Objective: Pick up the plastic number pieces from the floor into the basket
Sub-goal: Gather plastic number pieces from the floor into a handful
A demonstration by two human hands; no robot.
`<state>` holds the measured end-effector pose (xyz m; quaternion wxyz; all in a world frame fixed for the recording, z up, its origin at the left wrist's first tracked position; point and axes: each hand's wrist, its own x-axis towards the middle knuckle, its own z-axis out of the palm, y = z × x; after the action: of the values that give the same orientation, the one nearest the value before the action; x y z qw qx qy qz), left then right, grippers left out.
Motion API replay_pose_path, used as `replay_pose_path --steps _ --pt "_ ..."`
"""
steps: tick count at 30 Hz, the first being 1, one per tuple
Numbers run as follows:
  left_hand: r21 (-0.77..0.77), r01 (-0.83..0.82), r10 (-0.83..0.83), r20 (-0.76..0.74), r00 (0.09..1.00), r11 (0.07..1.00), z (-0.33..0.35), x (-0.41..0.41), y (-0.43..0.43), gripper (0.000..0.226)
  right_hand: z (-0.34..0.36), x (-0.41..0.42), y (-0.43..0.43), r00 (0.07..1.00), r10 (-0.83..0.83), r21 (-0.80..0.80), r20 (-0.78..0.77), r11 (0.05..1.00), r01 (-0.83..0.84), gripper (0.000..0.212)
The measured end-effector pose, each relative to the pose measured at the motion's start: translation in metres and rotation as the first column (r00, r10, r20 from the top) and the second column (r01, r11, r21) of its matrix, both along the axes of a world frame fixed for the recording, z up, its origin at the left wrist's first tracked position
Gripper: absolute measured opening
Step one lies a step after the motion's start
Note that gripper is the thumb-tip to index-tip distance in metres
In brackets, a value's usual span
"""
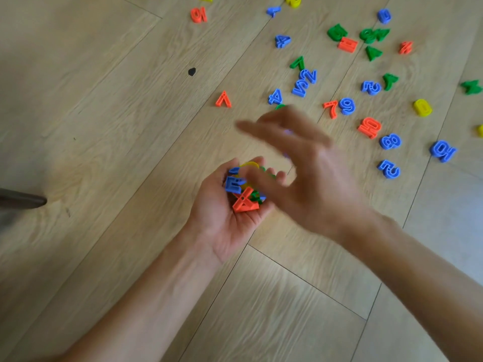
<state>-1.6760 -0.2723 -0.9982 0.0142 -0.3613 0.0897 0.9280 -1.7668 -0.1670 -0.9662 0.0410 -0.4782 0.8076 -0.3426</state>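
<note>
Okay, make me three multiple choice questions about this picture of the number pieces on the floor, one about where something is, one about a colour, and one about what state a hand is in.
1. Where does the lone orange 7 lie?
A. On the floor, left of the main scatter
B. In a basket
C. In the left hand

2. What colour is the 9 beside the other orange 7?
A. Yellow
B. Blue
C. Green

3. How is the left hand?
A. Flat on the floor
B. Cupped palm up, holding several pieces
C. Empty fist

Answers: 1 A, it sits alone on the planks; 2 B, it is plainly blue; 3 B, blue, orange, yellow and green pieces fill the palm.
</note>
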Motion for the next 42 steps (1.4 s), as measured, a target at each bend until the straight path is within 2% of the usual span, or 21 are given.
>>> replay_pose_path --steps 2,3,6,7,9,15,18,20,23,25,29,32,34,37,42 --pt "0.04 0.0 -0.001 0.038 0.999 0.999 0.001 -0.002 -0.001 0.031 -0.012 -0.029 0.002 0.985 -0.151 0.017 0.087 0.989 0.15 0.044" --pt "0.018 0.015 -0.016 0.042 0.999 1.0 0.0 -0.002 0.0 0.032 -0.02 -0.044 0.004 0.98 -0.184 0.104 0.069 0.979 0.177 0.047" --pt "-0.019 0.046 -0.046 0.024 0.999 0.999 0.001 -0.002 0.001 0.033 -0.042 -0.075 0.008 0.995 -0.073 0.471 -0.062 0.877 0.094 0.061" --pt "-0.021 0.054 -0.053 0.025 0.998 0.998 0.0 -0.001 0.001 0.033 -0.046 -0.08 0.008 0.997 -0.022 0.544 -0.076 0.837 0.06 0.064" --pt "-0.013 0.058 -0.057 0.039 0.998 0.998 -0.002 -0.002 -0.001 0.034 -0.049 -0.088 0.006 0.993 0.042 0.59 -0.108 0.807 0.03 0.063" --pt "-0.017 0.061 -0.06 0.048 0.997 0.998 -0.009 -0.008 0.0 0.034 -0.046 -0.097 -0.004 0.989 0.104 0.564 -0.107 0.825 -0.026 0.033" --pt "-0.02 0.059 -0.058 0.048 0.997 0.998 -0.01 -0.014 0.0 0.034 -0.049 -0.099 -0.003 0.993 0.097 0.543 -0.064 0.838 -0.047 0.028" --pt "-0.028 0.053 -0.051 0.051 0.997 0.998 -0.011 -0.019 0.001 0.034 -0.048 -0.1 -0.001 0.999 0.042 0.46 0.014 0.887 -0.044 0.025" --pt "-0.056 0.055 -0.051 0.067 0.996 0.997 -0.011 -0.029 0.003 0.034 -0.024 -0.093 0.006 0.959 -0.1 0.207 0.265 0.977 0.045 0.022" --pt "-0.077 0.068 -0.064 0.056 0.996 0.995 -0.01 -0.037 0.007 0.033 0.0 -0.075 0.014 0.926 -0.062 0.102 0.372 0.994 0.025 0.022" --pt "-0.143 0.145 -0.153 -0.049 0.987 0.979 0.001 -0.05 0.029 0.033 0.024 -0.034 0.04 0.972 0.025 0.178 0.235 0.982 -0.068 0.025" --pt "-0.204 0.277 -0.293 -0.053 0.955 0.939 0.024 -0.057 0.063 0.029 0.036 -0.016 0.076 0.975 -0.096 0.193 0.198 0.98 0.057 0.03" --pt "-0.215 0.289 -0.305 -0.049 0.951 0.933 0.026 -0.059 0.078 0.03 0.037 -0.01 0.092 0.957 -0.179 0.153 0.229 0.977 0.146 0.029" --pt "-0.185 0.343 -0.356 -0.043 0.933 0.921 0.048 -0.066 0.116 0.032 0.057 0.003 0.135 0.925 -0.331 0.104 0.185 0.943 0.316 0.021" --pt "-0.202 0.593 -0.588 0.091 0.804 0.779 0.083 -0.06 0.222 0.031 0.088 0.041 0.238 0.821 -0.544 0.116 0.175 0.839 0.531 0.01"
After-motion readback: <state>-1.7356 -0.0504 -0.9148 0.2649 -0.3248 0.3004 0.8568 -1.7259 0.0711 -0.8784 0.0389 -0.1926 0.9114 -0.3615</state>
